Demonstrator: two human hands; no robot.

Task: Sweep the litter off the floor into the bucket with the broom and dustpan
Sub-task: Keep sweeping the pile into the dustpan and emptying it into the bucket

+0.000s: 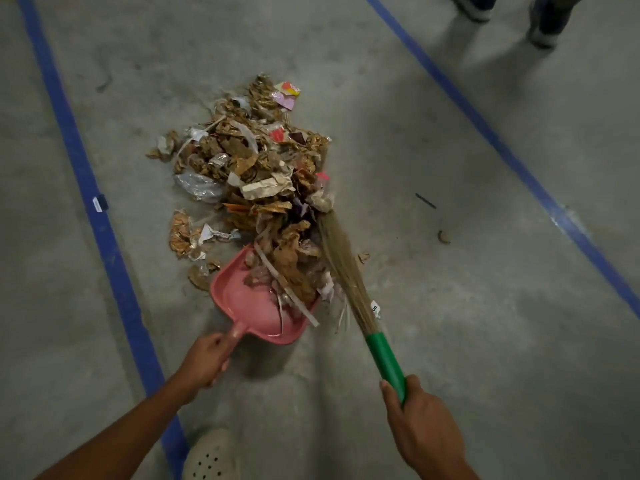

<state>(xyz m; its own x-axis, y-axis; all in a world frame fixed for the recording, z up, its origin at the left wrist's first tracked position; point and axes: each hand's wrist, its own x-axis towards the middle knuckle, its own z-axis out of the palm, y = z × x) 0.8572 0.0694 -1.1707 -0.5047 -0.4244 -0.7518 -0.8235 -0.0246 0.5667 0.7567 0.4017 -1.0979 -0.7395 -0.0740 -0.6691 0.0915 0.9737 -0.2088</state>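
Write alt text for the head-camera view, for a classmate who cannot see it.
A person's right hand drags a green-handled broom through a litter pile toward a pink dustpan, which the left hand holds on the concrete floor. Some litter already lies in the pan; no bucket is visible.

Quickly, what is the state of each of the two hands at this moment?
Left hand: closed around the handle of the pink plastic dustpan.
Right hand: closed around the green handle of the straw broom.
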